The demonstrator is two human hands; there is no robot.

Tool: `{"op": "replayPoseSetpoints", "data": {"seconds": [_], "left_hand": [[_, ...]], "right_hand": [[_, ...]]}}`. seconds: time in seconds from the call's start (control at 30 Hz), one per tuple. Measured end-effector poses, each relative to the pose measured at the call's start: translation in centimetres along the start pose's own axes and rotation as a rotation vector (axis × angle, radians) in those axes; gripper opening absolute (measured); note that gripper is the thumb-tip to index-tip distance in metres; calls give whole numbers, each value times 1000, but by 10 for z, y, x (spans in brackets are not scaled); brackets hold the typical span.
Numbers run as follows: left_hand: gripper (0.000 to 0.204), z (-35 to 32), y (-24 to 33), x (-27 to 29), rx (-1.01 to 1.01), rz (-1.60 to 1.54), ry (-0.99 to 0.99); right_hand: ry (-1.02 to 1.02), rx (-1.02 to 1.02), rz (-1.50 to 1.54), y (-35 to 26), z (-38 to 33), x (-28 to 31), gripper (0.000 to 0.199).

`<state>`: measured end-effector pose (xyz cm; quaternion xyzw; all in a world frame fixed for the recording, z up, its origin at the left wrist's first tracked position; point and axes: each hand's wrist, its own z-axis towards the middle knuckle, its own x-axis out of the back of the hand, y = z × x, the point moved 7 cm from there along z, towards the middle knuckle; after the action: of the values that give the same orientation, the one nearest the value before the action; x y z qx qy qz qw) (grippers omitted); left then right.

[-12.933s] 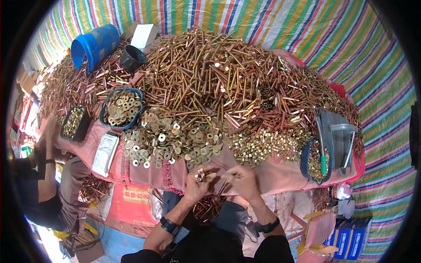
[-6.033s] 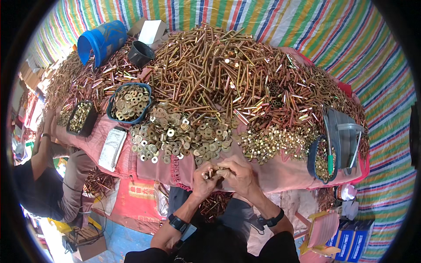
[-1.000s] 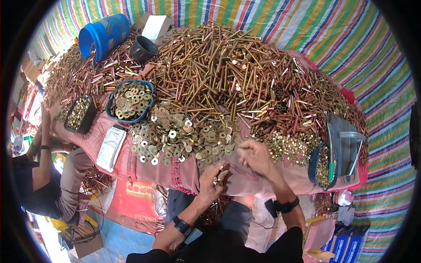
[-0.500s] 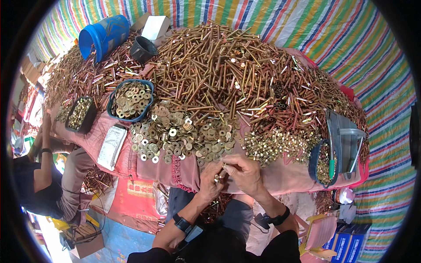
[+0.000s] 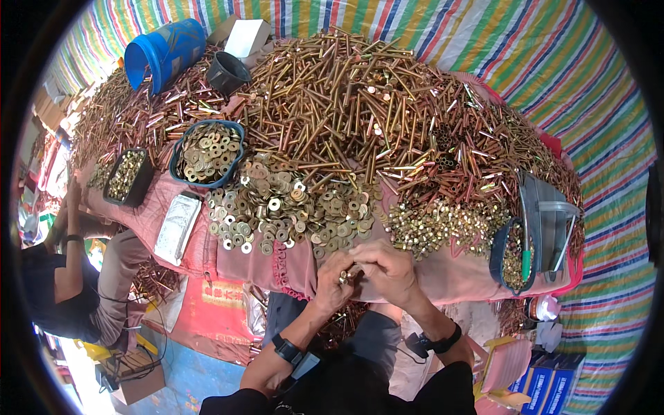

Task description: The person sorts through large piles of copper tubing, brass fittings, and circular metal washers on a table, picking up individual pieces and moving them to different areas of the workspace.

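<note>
My left hand (image 5: 333, 283) is closed around several brass-coloured bolts (image 5: 344, 277), whose shiny ends poke out between the fingers. Against it, my right hand (image 5: 389, 271) pinches at the fingertips; whatever lies between them is hidden. Both hands meet above the front edge of the pink cloth (image 5: 443, 278). Just beyond the left hand spreads a heap of flat round washers (image 5: 283, 211). Small nuts (image 5: 443, 225) lie piled beyond the right hand. Behind both rises a big mound of long golden bolts (image 5: 332, 104).
A blue-rimmed tub (image 5: 241, 149) holds washers; a dark tray (image 5: 146, 181) and a bin (image 5: 495, 259) hold small nuts. A blue bucket (image 5: 166, 59) lies tipped at back left, near a black pot (image 5: 228, 73). Another person (image 5: 62, 277) sits at the left.
My right hand has shifted slightly, its fingers moving over the left hand's fingertips. My left hand stays closed on the bolts in nearly the same place.
</note>
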<state>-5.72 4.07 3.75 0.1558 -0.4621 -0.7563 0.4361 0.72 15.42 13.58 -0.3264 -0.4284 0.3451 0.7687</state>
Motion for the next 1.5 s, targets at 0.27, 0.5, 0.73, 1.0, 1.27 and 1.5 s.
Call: {"op": "replayPoseSetpoints", "data": {"seconds": [0.27, 0.5, 0.73, 1.0, 1.27, 1.5], "left_hand": [[48, 6, 6, 2, 46, -91, -22], [36, 4, 2, 3, 112, -92, -42], [25, 3, -2, 4, 30, -142, -7], [27, 6, 0, 2, 45, -86, -78], [31, 3, -1, 0, 135, -111, -150], [26, 4, -1, -1, 147, -152, -169]], "right_hand": [[-88, -43, -208, -10, 4, 3, 26], [13, 43, -266, -9, 1, 3, 30], [-35, -457, -108, 24, -16, 0, 23], [54, -176, -190, 8, -10, 2, 35], [90, -58, -106, -3, -14, 5, 26], [142, -49, -120, 7, -23, 7, 20]]}}
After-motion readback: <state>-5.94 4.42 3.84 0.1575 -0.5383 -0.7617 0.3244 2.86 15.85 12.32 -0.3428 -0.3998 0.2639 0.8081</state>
